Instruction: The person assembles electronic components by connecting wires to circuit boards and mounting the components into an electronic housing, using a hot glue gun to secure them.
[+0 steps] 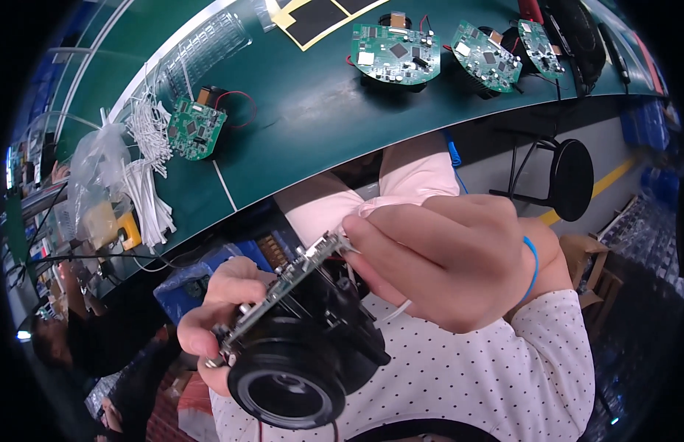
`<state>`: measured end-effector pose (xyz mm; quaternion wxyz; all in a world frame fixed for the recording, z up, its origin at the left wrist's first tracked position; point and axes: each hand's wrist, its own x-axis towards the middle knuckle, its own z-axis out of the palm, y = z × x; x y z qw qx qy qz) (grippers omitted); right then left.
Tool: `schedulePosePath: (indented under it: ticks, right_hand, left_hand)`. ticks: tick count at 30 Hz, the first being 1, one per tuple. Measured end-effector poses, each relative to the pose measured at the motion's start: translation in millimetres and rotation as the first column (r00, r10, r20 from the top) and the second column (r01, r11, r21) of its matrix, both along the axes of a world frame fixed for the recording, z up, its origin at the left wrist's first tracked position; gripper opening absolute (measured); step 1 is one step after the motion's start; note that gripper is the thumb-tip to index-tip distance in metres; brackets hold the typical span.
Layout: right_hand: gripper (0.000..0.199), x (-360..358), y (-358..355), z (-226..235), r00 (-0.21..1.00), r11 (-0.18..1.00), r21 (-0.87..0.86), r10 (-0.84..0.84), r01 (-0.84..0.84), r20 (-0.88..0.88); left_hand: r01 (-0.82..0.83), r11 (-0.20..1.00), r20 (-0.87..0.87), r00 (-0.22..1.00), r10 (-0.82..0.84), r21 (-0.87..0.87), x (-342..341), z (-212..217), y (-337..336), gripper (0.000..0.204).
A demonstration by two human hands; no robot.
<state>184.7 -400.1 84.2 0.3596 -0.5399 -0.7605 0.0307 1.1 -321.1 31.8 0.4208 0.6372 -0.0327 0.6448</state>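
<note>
In my left hand (pixel 228 309) is a green circuit board (pixel 283 283), held tilted by its edge between the thumb and fingers. A black lens assembly (pixel 301 368) is fixed to the board, its round glass facing down toward me. My right hand (pixel 449 258) is closed in a pinch at the board's upper edge. A thin white cable (pixel 395 312) runs out beneath its fingers, and their tips hide the cable's end. Whether that end sits in a connector on the board, I cannot tell.
Along the green table (pixel 297 140) lie similar boards: one (pixel 197 129) at left, another (pixel 397 53) at centre, more to the right. Bundled white cables (pixel 146 199) rest by a plastic bag (pixel 99 169). A black stool (pixel 572 179) stands right. Another person (pixel 76 331) is at left.
</note>
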Motion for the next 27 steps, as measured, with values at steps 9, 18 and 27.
schedulePosePath:
  ticks: [9,18,27]
  right_hand:
    - [0.020,-2.7,-2.6,12.8,1.000,0.983,-0.181,-0.019,0.015,-0.018]
    - [0.015,0.7,-1.5,9.1,1.000,0.985,-0.173,0.014,-0.018,-0.025]
    - [0.015,11.6,7.9,13.6,0.990,0.959,-0.244,0.142,-0.142,-0.014]
  left_hand:
    - [-0.135,0.971,0.131,0.985,0.110,0.195,7.1,-8.8,3.7,0.029]
    - [-0.030,0.957,0.171,0.985,-0.021,0.289,6.2,-12.1,12.2,0.016]
    - [0.546,0.820,-0.299,0.764,-0.572,-0.173,-28.4,28.2,23.3,0.048]
